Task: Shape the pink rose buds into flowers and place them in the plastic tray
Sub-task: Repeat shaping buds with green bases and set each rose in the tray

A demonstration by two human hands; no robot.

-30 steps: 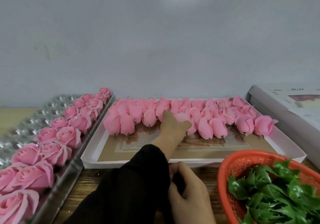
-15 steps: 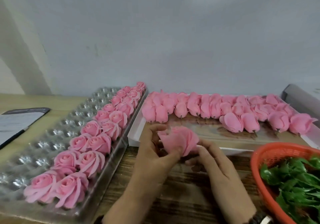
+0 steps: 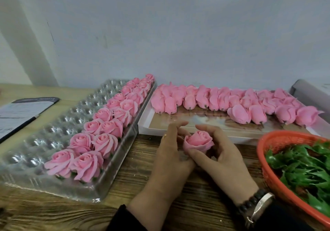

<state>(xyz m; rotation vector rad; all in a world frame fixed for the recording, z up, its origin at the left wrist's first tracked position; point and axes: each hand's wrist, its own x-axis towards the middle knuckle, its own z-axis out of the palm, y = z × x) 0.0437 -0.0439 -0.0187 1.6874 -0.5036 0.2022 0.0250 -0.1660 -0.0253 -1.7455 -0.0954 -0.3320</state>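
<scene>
Both hands meet over a wooden table [image 3: 132, 180], cradling a single pink rose [image 3: 198, 140] between them: the left hand [image 3: 170, 156] curls around its left side with thumb and fingers against the outer petals, while the right hand [image 3: 220, 153] grips it from the right and below, its thumb laid along the base. The bloom faces upward, its petals partly opened.

To the left of the left hand lies the clear plastic tray [image 3: 53, 132], its right-hand columns filled with two rows of finished roses [image 3: 100, 138] running away toward the wall; the cups further left show only shiny plastic. Beyond the fingertips sits a shallow white box [image 3: 241, 136] with a long row of closed rose buds [image 3: 221, 100] lined along its far side, stems pointing toward the person. At the right wrist, an orange basket [image 3: 273, 141] holds green plastic leaves [image 3: 301, 168]. A dark beaded bracelet [image 3: 250, 203] and a watch [image 3: 260, 208] circle the right wrist, and black sleeves cover both forearms. Far to the left, beyond the tray, a printed sheet [image 3: 19, 111] rests on the table. A pale box edge [image 3: 309, 95] shows at the far right against the grey wall.
</scene>
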